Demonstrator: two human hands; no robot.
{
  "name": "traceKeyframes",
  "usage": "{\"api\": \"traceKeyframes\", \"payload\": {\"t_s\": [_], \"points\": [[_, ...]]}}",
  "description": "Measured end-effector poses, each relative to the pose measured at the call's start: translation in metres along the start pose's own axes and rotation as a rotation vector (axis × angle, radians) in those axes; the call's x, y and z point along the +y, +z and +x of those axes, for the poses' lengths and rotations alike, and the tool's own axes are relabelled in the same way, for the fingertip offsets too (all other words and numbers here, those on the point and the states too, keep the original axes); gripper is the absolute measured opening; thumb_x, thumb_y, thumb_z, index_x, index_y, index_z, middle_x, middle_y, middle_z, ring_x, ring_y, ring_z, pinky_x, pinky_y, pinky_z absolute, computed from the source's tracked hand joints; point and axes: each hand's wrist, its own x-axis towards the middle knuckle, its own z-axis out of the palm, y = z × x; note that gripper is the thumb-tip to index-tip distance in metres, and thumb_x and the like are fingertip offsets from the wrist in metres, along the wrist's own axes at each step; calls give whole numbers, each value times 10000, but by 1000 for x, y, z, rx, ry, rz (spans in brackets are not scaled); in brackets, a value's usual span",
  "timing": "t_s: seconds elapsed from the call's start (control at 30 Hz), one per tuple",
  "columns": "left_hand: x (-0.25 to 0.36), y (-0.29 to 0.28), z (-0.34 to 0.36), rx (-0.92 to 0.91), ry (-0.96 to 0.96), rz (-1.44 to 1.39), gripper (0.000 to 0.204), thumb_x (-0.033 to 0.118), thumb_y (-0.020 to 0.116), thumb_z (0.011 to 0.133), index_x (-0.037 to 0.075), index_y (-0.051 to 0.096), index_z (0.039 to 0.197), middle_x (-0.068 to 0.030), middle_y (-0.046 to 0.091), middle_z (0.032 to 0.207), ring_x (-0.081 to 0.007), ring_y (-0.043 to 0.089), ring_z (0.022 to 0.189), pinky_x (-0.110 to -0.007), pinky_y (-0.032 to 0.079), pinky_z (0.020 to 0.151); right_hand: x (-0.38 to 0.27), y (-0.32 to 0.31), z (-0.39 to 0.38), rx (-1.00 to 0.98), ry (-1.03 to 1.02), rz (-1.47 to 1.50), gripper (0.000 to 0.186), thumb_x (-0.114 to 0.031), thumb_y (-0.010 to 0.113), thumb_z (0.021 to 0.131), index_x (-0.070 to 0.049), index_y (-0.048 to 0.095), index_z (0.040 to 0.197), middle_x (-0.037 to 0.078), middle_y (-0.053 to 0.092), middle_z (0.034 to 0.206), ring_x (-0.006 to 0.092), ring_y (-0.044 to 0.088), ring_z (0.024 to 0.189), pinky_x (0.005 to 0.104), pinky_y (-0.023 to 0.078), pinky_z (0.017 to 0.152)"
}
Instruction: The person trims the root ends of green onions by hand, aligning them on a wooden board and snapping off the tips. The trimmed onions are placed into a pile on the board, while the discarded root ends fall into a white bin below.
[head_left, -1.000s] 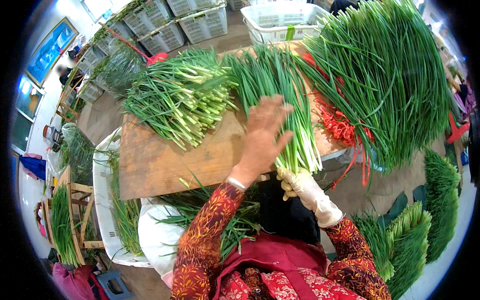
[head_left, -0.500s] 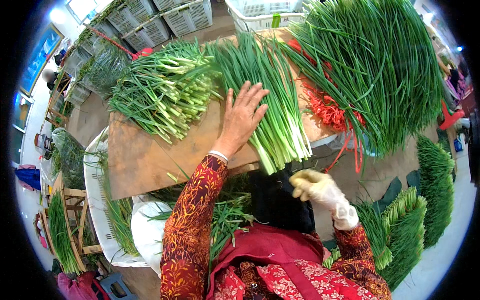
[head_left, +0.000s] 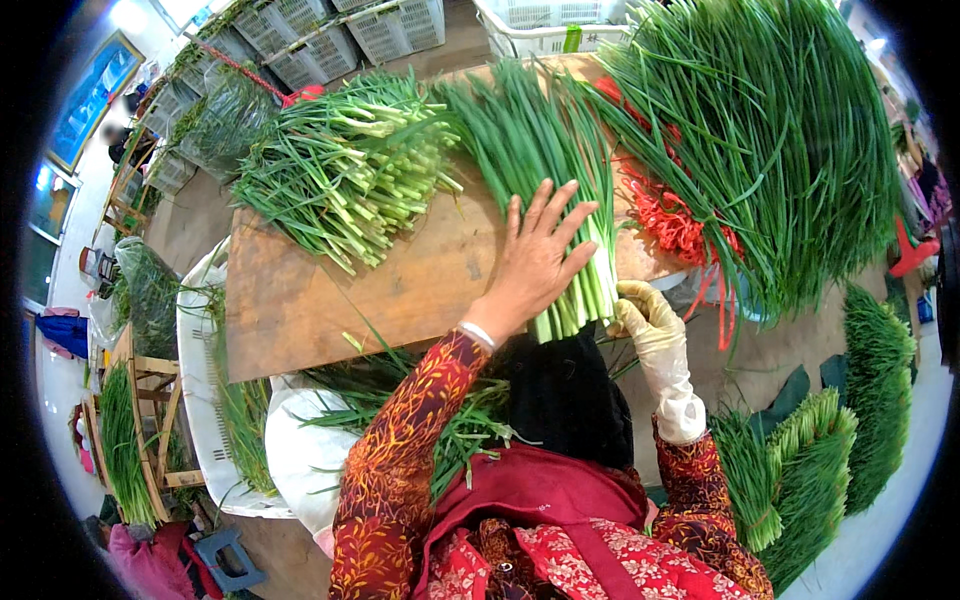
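Brown board point(head_left: 330, 305) below. Gloved right hand point(head_left: 645, 320) curls by the stem ends point(head_left: 567, 318) (I can't tell if it pinches). Left hand point(head_left: 540, 255), spread wide, rests on the green bunch point(head_left: 530, 140), atop the board. I'd guess evening ends; next needs gentle taps. Crates point(head_left: 400, 32) sit far back.

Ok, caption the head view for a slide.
A bare left hand rests on long green leafy stalks on a brown wooden board, the cream-gloved right hand beside their pale ends.
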Motion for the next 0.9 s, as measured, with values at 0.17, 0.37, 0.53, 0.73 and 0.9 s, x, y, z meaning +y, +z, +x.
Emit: {"api": "traceKeyframes", "payload": {"t_s": [0.17, 0.37, 0.53, 0.73, 0.9], "points": [[-2, 10, 16, -28, 75, -67, 455, 388, 401, 894, 169, 371, 1292, -77, 275, 1387, -275, 188, 1309, -472, 94, 1062, 1, -8, 4, 39, -1, 35, 246, -94, 536, 866, 3, 517, 1091, 18, 573, 840, 71, 538, 654, 206, 462, 627], [-22, -24, 0, 30, -50, -324, 476, 376, 390, 901, 129, 351, 1306, -79, 299, 1384, -265, 182, 1318, -412, 89, 1076, -3, -22, -2, 51, 34, -7, 243, -160, 517, 886, -31, 531, 1091, -3, 584, 806, 40, 511, 615, 177, 424, 561], [-27, -54, -44, 109, -101, -346, 478, 137, 537, 828, 79, 374, 1274, -111, 395, 1309, -280, 285, 1274, -400, 196, 1057, 3, -31, -30, -92, 217, -248, 203, -199, 501, 891, -48, 564, 1012, 19, 593, 707, 46, 503, 569, 186, 415, 523], [-6, -48, -68, -21, -38, -156, 507, 155, 582, 786, 93, 398, 1255, -91, 395, 1302, -260, 320, 1249, -435, 198, 1055, -21, 9, -57, -405, 163, -447, 163, -149, 532, 855, -58, 585, 979, 35, 612, 736, 85, 553, 617, 213, 448, 579], [1, -50, -89, 18, -59, -104, 529, 175, 608, 766, 96, 407, 1249, -82, 405, 1292, -258, 333, 1236, -444, 212, 1045, -51, 29, -57, -386, -138, -611, 141, -117, 579, 815, -86, 605, 950, 67, 624, 738, 149, 619, 685, 258, 475, 616]]}}
